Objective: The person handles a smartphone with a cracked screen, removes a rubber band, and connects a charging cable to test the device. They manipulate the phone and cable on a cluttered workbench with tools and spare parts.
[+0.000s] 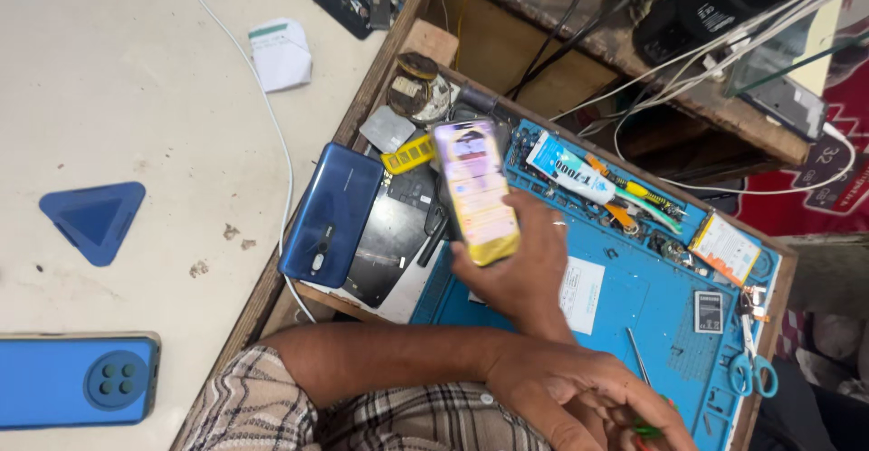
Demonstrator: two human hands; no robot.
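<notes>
a smartphone (474, 189) with a yellow case is held up over the blue work mat, its lit screen turned to the camera and showing rows of pale coloured tiles. it is tilted a little, top end to the upper left. a small green-handled tool (648, 430) is gripped low at the frame edge, mostly hidden.

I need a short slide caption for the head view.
Right hand holds a lit phone above a blue repair mat.
</notes>
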